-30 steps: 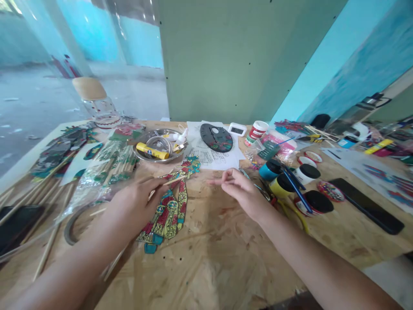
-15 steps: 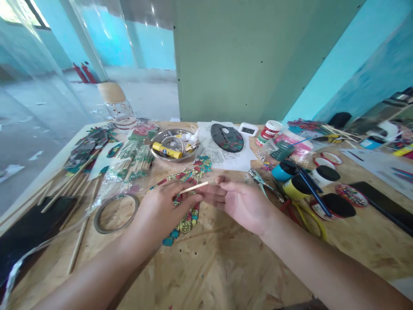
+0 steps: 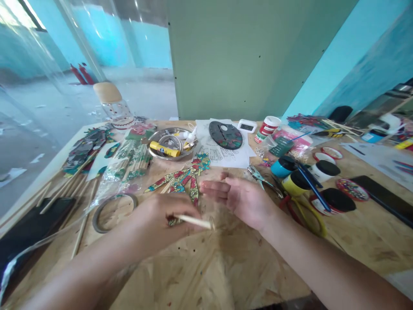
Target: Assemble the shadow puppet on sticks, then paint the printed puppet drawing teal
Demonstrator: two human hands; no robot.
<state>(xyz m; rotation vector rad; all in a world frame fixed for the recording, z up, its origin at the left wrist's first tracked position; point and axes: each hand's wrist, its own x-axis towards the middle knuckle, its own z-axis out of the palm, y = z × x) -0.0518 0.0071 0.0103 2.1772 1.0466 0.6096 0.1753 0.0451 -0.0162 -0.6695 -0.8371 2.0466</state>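
Note:
My left hand (image 3: 172,217) is closed round a short pale wooden stick (image 3: 196,221), whose end points right and is a little blurred by motion. To its right, my right hand (image 3: 241,199) is open, palm turned inward and fingers stretched toward the left, with nothing seen in it. Beyond both hands lies a cut-out figure (image 3: 183,178) in red, yellow and teal, its pieces spread on the wooden table (image 3: 206,275). My left hand covers its lower part.
A roll of tape (image 3: 97,215) and several wooden sticks (image 3: 80,234) lie left. Behind is a metal bowl (image 3: 151,153) holding a yellow tube (image 3: 164,149). Hole-punch pliers (image 3: 258,175), paint jars (image 3: 295,183) and a black phone (image 3: 383,202) are on the right.
My left hand has turned and moved down and toward me, swinging the stick's end downward, away from my right fingers. My right hand has stayed nearly still. More of the figure shows.

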